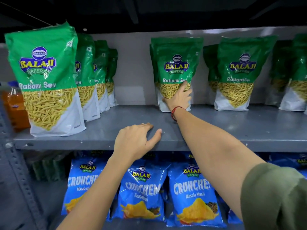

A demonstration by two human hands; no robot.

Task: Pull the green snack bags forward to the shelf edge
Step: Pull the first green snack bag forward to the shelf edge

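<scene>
The right hand (178, 97) lies flat on the middle green bag (174, 75), fingers spread, gripping nothing; the left hand (137, 140) rests open on the shelf edge (66, 143). Pulled fast, the tall bag could tip over

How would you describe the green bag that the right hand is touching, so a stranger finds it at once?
Look at the grey upper shelf. The green bag stands far back near the middle, just right of a bare gap. Unlike its neighbours, it has the right hand pressed on its lower front.
</scene>
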